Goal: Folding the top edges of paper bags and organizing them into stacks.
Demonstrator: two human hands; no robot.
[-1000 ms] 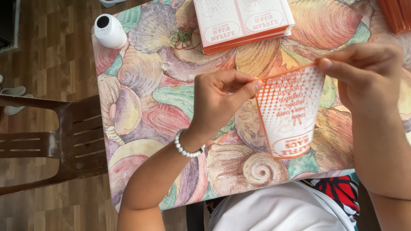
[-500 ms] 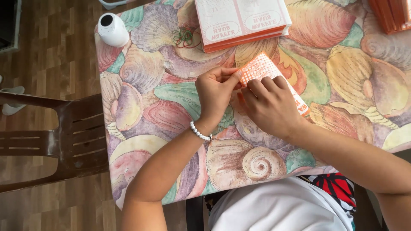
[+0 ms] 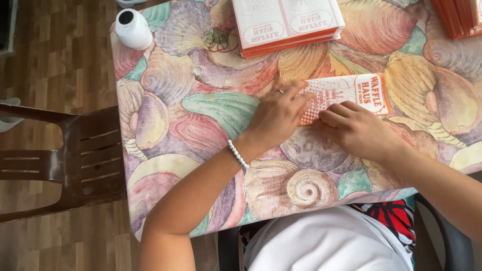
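- At the far left a dark brown plastic chair (image 3: 75, 160) stands on the wooden plank floor (image 3: 55, 65), just beside the left edge of the table.
- The table is covered with a cloth printed with big seashells in purple, green, pink and yellow (image 3: 165, 125).
- Near the upper left corner of the cloth a small white round device with a dark circle on its top (image 3: 133, 28) stands.
- To the right of it a small bundle of green and red rubber bands (image 3: 219, 39) lies on the cloth, just beside a stack of flat white and orange paper packages (image 3: 286, 22) at the top edge.
- The left hand (image 3: 276, 115) lies flat on the table, with a ring on one finger and a white bead bracelet (image 3: 237, 154) on the wrist. Its fingers are stretched and press down on the left end of a flat white and orange paper sleeve with a dotted pattern (image 3: 351, 93).
- This sleeve lies on the cloth in the middle of the table, below the stack.
- The right hand (image 3: 359, 131) is half curled, and its fingertips press on the lower edge of the same sleeve, close to the left hand.
- In the upper right corner another pile of orange paper pieces (image 3: 459, 17) is partly seen.
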